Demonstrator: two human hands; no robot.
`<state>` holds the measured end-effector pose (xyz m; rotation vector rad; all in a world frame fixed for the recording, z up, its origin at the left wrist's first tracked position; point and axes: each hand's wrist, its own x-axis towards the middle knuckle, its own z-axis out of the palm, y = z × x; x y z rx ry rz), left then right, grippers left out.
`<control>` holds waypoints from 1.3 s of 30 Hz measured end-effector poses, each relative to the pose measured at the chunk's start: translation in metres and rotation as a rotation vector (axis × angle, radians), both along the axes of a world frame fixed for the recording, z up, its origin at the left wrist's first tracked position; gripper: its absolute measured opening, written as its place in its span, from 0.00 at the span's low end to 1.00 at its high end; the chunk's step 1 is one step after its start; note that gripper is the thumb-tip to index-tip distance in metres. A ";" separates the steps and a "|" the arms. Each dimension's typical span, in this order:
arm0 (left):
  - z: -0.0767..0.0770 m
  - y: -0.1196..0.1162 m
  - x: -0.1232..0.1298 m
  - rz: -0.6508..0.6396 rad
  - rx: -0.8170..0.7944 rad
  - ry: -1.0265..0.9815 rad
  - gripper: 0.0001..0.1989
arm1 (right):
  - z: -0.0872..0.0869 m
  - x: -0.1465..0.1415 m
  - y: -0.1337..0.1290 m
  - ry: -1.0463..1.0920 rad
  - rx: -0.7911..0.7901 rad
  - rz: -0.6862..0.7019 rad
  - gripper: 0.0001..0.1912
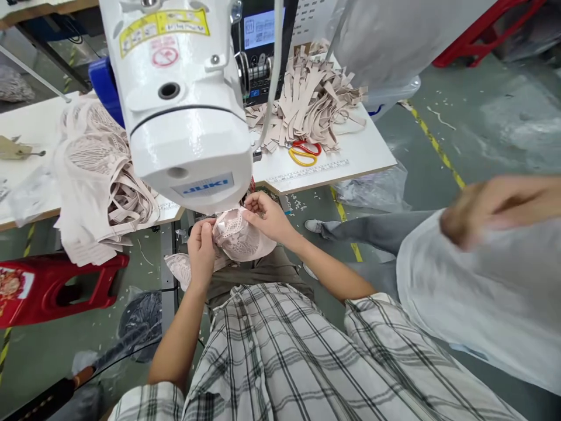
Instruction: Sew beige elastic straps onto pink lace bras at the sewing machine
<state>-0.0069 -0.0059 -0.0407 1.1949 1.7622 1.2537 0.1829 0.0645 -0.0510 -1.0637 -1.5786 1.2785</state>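
Observation:
A pale pink lace bra (241, 237) lies under the head of a white sewing machine (193, 146), one cup facing up and another lace part hanging lower left. My left hand (202, 248) pinches the bra's left edge between thumb and fingers. On the other side my right hand (267, 216) grips its upper right edge, close to the machine's needle area. The needle itself is hidden beneath the machine head.
Stacked lace bras (96, 169) hang over the table's left edge. Beige fabric strips (311, 99) heap at the right, with scissors (304, 153) before them. Another person's blurred hand (495, 207) is at the right. A red stool (87, 286) stands lower left.

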 end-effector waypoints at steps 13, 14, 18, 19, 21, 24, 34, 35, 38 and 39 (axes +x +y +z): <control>0.010 -0.008 0.006 -0.021 0.016 -0.035 0.15 | -0.002 -0.001 -0.008 0.079 -0.165 0.045 0.19; 0.012 -0.011 0.007 -0.047 0.008 -0.036 0.15 | 0.000 0.003 -0.011 0.097 -0.199 0.064 0.18; 0.019 -0.022 0.011 -0.190 -0.061 -0.009 0.16 | 0.007 0.021 -0.027 0.115 -0.264 0.085 0.17; 0.019 -0.023 0.012 -0.231 -0.079 -0.002 0.17 | 0.008 0.025 -0.031 0.119 -0.263 0.076 0.17; 0.018 -0.023 0.015 -0.328 -0.121 -0.019 0.18 | 0.012 0.031 -0.038 0.145 -0.272 0.070 0.16; 0.012 -0.019 0.024 -0.479 -0.202 -0.227 0.23 | 0.017 0.036 -0.048 0.177 -0.318 0.127 0.15; 0.028 -0.024 0.055 -0.318 -0.113 -0.274 0.21 | 0.017 0.041 -0.072 0.150 -0.366 0.217 0.15; 0.031 -0.025 0.055 -0.296 -0.081 -0.187 0.21 | 0.017 0.041 -0.074 0.166 -0.377 0.215 0.15; 0.033 -0.029 0.054 -0.243 0.003 -0.001 0.19 | 0.015 0.038 -0.077 0.259 -0.447 0.205 0.15; 0.032 -0.029 0.053 -0.231 0.011 0.029 0.19 | 0.015 0.036 -0.078 0.310 -0.494 0.201 0.15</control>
